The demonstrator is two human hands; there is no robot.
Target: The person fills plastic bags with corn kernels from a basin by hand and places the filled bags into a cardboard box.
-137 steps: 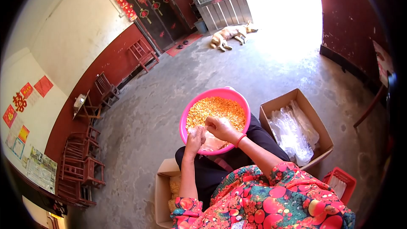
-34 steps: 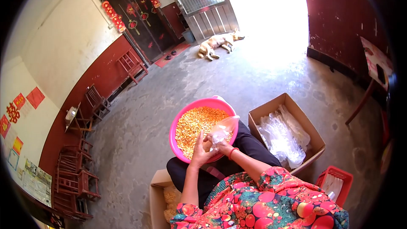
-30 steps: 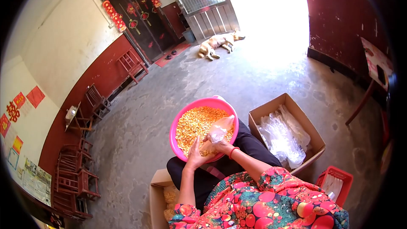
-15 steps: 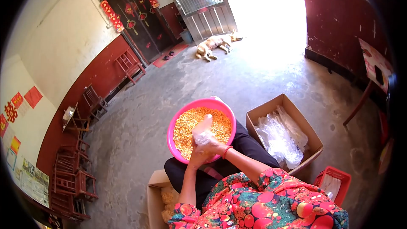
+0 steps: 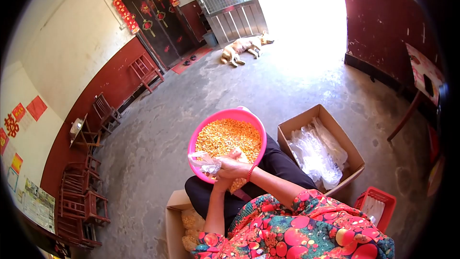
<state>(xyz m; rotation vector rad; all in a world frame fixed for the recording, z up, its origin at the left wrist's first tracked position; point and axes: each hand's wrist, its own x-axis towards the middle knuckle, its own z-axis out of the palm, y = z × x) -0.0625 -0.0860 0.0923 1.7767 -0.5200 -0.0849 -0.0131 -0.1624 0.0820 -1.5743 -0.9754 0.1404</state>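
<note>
A pink basin (image 5: 262,136) full of yellow-orange corn kernels (image 5: 225,136) rests at my lap. Over its near edge, my right hand (image 5: 234,167) is closed around a clear plastic bag (image 5: 205,162). The bag's loose, crumpled end sticks out to the left above the rim. Just below, my left hand (image 5: 222,182) is also closed on the bag, partly covered by the right. Beneath my right hand, a kernel-filled part of the bag (image 5: 237,185) shows. The fingers of both hands are partly hidden.
An open cardboard box (image 5: 352,163) of clear plastic bags stands to the right, beside a red basket (image 5: 389,211). At lower left, another box (image 5: 173,220) holds bags of kernels. A dog (image 5: 243,48) lies near the doorway. Wooden chairs (image 5: 84,192) line the left wall.
The bag has turned from pointing up over the kernels to having its loose end toward the left. My hands have shifted, and a kernel-filled part now shows below them.
</note>
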